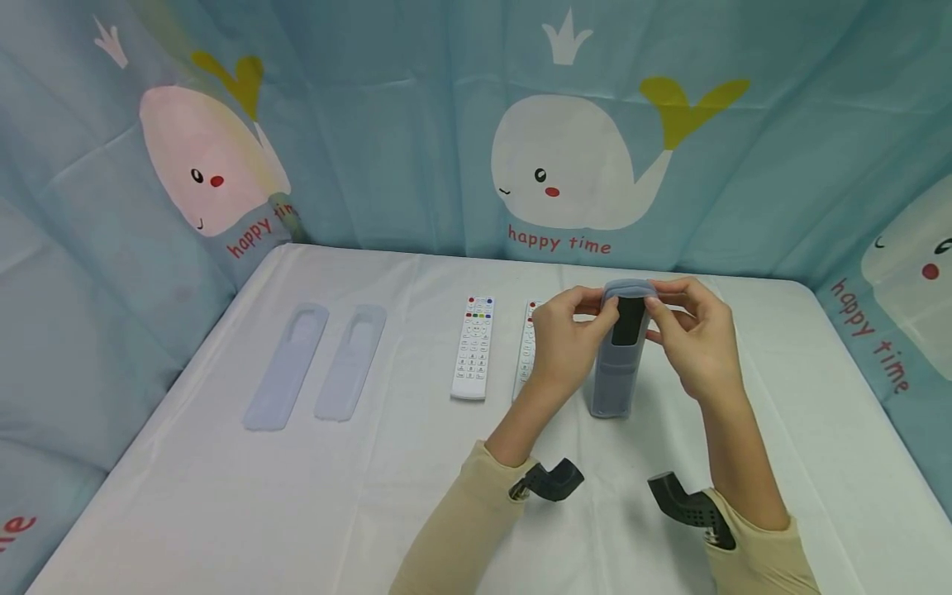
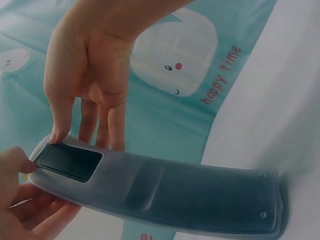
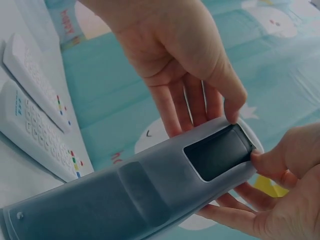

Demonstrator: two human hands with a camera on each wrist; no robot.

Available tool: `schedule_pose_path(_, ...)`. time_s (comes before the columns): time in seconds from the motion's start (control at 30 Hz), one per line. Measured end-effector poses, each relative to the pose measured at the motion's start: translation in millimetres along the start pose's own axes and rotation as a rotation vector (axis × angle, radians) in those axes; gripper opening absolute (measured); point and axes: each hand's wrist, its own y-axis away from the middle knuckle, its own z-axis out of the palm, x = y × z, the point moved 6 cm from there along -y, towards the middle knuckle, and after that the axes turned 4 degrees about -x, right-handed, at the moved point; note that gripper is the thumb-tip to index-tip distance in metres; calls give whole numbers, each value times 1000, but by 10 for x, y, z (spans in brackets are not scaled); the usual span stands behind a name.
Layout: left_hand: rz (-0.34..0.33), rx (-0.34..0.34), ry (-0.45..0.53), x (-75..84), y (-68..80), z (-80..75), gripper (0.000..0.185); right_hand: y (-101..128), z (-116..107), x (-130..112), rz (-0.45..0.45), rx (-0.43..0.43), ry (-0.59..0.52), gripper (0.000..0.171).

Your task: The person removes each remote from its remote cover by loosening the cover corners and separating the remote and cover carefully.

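Note:
A dark remote control sits inside a translucent bluish cover, tilted up with its lower end at the white cloth. Its dark surface shows bare through the cover's window in the left wrist view, and the rest is seen dimly through the cover. My left hand pinches the cover's upper left edge, thumb at the window and fingers behind. On the upper right edge my right hand pinches in the same way. Both thumb tips press at the window's top end in the right wrist view.
Left of the hands lies a white remote with coloured buttons. A second white remote is partly hidden behind my left hand. Two flat translucent covers lie farther left. A whale-print curtain borders the white table.

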Motion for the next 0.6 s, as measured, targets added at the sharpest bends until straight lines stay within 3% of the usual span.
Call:
schedule_pose_path(0.27,46,9,-95,16,-1,-6,14,-6,12,-11,-12,21,-20,22)
schedule_pose_path(0.6,97,9,-143,48,10,-10,11,-1,-9,-29,-6,1,-1,18)
